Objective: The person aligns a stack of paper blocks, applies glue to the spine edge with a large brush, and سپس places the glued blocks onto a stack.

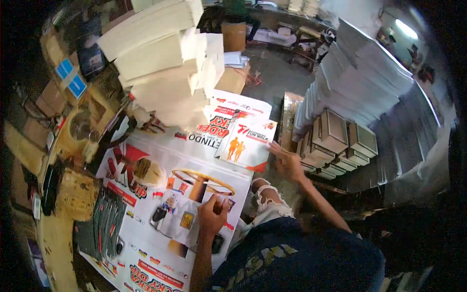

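With the right hand (287, 163) spread at its edge and the left hand's (213, 214) grip unclear, the booklet (250, 146) on the printed sheets (206, 132) could skew if nudged sideways.

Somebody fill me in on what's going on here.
A person is working over large white, red and black printed paper sheets. Their right hand is at the right edge of a white rectangular printed piece with orange figures, fingers extended. Their left hand is curled over the sheets; whether it holds anything is unclear. A tall, uneven stack of cream paper stands beyond the sheets, and a bundle of dark grey flat strips lies toward the left.
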`<control>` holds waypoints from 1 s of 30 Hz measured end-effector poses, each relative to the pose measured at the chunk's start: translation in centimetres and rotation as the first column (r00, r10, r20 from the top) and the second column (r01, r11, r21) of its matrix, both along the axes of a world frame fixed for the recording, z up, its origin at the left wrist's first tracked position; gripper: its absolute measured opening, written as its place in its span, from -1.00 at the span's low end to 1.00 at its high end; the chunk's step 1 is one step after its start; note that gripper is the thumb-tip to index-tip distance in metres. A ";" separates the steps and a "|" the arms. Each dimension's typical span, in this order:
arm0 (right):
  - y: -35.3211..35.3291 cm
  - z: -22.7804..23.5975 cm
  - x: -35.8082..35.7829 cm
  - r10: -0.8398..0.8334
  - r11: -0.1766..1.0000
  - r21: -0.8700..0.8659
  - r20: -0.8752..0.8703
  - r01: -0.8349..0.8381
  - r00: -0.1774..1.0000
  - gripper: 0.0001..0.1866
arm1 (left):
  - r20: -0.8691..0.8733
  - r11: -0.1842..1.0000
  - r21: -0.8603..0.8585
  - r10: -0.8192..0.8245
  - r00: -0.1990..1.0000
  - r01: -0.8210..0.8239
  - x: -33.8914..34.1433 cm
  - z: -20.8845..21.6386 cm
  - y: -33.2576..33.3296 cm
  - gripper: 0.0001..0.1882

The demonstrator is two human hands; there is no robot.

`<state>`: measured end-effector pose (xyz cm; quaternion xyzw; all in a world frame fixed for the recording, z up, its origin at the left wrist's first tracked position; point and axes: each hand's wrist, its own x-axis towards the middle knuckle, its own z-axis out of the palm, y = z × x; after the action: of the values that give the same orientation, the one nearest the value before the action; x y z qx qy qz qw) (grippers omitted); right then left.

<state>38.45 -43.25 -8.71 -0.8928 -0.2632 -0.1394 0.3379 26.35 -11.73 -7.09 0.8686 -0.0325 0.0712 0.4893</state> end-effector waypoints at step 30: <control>16.4 33.9 12.9 0.021 0.988 -0.100 0.848 0.122 0.530 -0.13 | 0.058 0.998 -0.033 -0.054 0.997 0.056 -0.1 -0.9 0.0 -0.70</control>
<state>51.39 -26.81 25.22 -0.7430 -0.3773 -0.5442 0.0974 26.28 -11.70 -8.03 0.8563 -0.0690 0.0832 0.5050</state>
